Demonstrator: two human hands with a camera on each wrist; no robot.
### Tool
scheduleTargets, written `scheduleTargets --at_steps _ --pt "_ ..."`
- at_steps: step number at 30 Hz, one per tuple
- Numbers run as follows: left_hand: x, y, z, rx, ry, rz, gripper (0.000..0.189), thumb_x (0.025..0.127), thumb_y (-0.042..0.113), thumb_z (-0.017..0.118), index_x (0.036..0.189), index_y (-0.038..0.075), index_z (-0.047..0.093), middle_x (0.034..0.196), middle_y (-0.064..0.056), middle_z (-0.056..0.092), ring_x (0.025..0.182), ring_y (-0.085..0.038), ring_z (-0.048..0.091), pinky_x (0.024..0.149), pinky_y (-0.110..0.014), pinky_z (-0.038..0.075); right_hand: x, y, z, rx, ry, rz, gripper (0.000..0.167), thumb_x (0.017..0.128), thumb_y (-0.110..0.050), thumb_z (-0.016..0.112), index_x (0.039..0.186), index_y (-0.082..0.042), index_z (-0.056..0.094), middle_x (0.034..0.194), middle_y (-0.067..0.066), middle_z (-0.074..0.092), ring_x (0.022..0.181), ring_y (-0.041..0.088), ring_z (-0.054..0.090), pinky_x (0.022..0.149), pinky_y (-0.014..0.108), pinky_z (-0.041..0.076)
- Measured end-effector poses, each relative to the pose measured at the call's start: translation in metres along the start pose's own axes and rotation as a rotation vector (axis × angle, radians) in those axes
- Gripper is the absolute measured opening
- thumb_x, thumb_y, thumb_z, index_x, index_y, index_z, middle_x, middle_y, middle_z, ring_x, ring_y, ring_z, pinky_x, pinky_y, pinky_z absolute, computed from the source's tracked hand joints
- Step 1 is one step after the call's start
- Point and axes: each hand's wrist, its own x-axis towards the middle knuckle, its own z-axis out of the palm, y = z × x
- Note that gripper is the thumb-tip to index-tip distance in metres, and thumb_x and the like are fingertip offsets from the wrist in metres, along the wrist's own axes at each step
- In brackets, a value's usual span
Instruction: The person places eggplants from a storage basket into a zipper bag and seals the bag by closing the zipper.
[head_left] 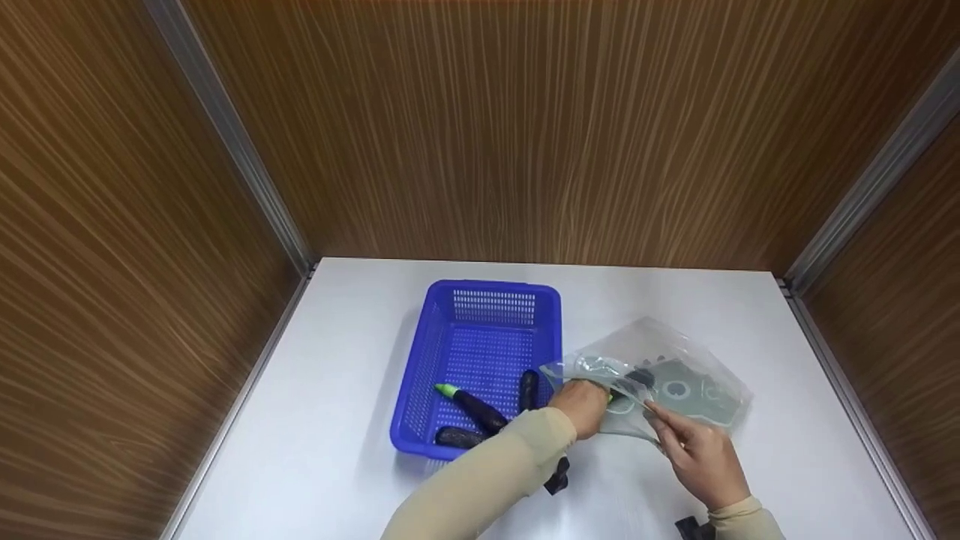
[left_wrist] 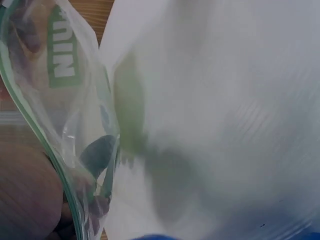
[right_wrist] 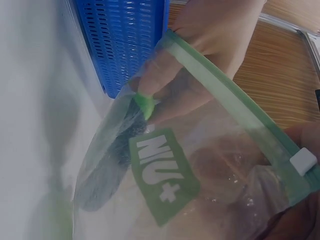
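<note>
On the white table (head_left: 341,390), a blue basket (head_left: 410,360) holds dark eggplants (head_left: 478,409). Right of it, the right hand (head_left: 709,459) pinches the edge of a clear bag (head_left: 694,386). Inside the bag, the left hand (head_left: 583,409) pinches another eggplant (right_wrist: 106,171) at its green tip (right_wrist: 145,106); the body extends beyond this grip, long axis slanting, blunt end pointing rightward in the head view.

dressed in pale cream, long-sleeved and bare-handed
clothed on one side in a left sleeve (head_left: 465,491), long, plain and mostly smooth, thickened into a rounded bulge toward the wrist; matched on the other by a right sleeve (head_left: 746,520), creased at the hem. fitted by the left wrist with a small, angular black piece (head_left: 556,478), by the right with a second black piece (head_left: 693,529), blocky. uncovered at left hand (head_left: 583,409) and right hand (head_left: 706,459).
</note>
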Motion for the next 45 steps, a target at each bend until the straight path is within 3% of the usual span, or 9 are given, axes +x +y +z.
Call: scheduleTargets --at_steps 5,13,22,26,31,38,42,45 --pt "0.008 0.001 0.008 0.033 0.005 -0.029 0.01 0.088 0.013 0.06 0.087 0.019 0.068 0.088 0.005 0.066 0.084 -0.015 0.064 0.073 -0.028 0.053 -0.001 0.001 0.0 -0.006 -0.003 -0.015 0.027 0.087 -0.003 0.068 0.113 -0.012 0.072 0.086 -0.002 0.074 0.06 -0.003 0.06 0.055 0.01 0.045" --pt "0.02 0.004 0.013 -0.017 -0.003 -0.142 0.021 0.094 0.016 0.053 0.106 0.02 0.069 0.103 0.006 0.067 0.092 -0.012 0.063 0.08 -0.026 0.051 -0.002 0.002 -0.001 0.004 -0.001 -0.034 0.03 0.086 0.0 0.068 0.113 -0.012 0.072 0.092 0.002 0.074 0.063 -0.002 0.061 0.055 0.01 0.046" --pt "0.027 0.007 0.019 0.078 0.083 -0.187 0.015 0.09 0.019 0.056 0.09 0.023 0.07 0.083 0.009 0.067 0.074 -0.009 0.062 0.064 -0.024 0.051 -0.002 0.0 0.0 0.021 -0.01 -0.036 0.031 0.086 0.001 0.068 0.113 -0.011 0.072 0.096 0.003 0.073 0.066 0.0 0.063 0.059 0.009 0.047" --pt "0.029 0.008 0.022 0.033 0.121 -0.238 0.015 0.092 0.02 0.055 0.088 0.022 0.07 0.081 0.009 0.067 0.073 -0.009 0.062 0.064 -0.024 0.051 -0.002 0.0 0.001 0.026 -0.015 -0.028 0.031 0.086 0.002 0.068 0.113 -0.01 0.072 0.096 0.003 0.073 0.066 0.0 0.063 0.058 0.01 0.048" --pt "0.029 0.009 0.02 -0.053 0.101 -0.283 0.019 0.094 0.024 0.054 0.089 0.02 0.071 0.085 0.007 0.069 0.078 -0.01 0.064 0.068 -0.024 0.051 -0.002 0.0 0.001 0.028 -0.024 -0.006 0.03 0.086 0.003 0.067 0.113 -0.01 0.072 0.097 0.006 0.073 0.067 0.0 0.063 0.058 0.01 0.048" --pt "0.021 0.011 0.014 0.018 0.074 -0.174 0.017 0.091 0.018 0.057 0.084 0.02 0.072 0.081 0.008 0.067 0.078 -0.009 0.063 0.069 -0.022 0.05 -0.002 0.001 0.001 0.027 -0.023 -0.004 0.029 0.087 0.002 0.066 0.112 -0.011 0.072 0.097 0.005 0.073 0.067 0.0 0.063 0.057 0.009 0.048" --pt "0.015 0.014 0.011 0.053 0.108 -0.106 0.015 0.088 0.017 0.058 0.082 0.02 0.072 0.081 0.008 0.066 0.077 -0.01 0.063 0.07 -0.022 0.05 -0.001 0.002 0.0 0.017 0.004 -0.023 0.029 0.085 0.003 0.068 0.111 -0.01 0.073 0.093 0.003 0.074 0.065 -0.002 0.062 0.057 0.009 0.047" --pt "0.011 0.017 0.006 0.021 0.123 -0.081 0.015 0.088 0.02 0.061 0.078 0.019 0.071 0.077 0.008 0.068 0.071 -0.01 0.063 0.066 -0.023 0.05 0.0 0.002 0.0 0.013 0.019 -0.03 0.028 0.085 0.003 0.068 0.111 -0.008 0.073 0.092 0.003 0.074 0.066 -0.004 0.062 0.057 0.009 0.047"
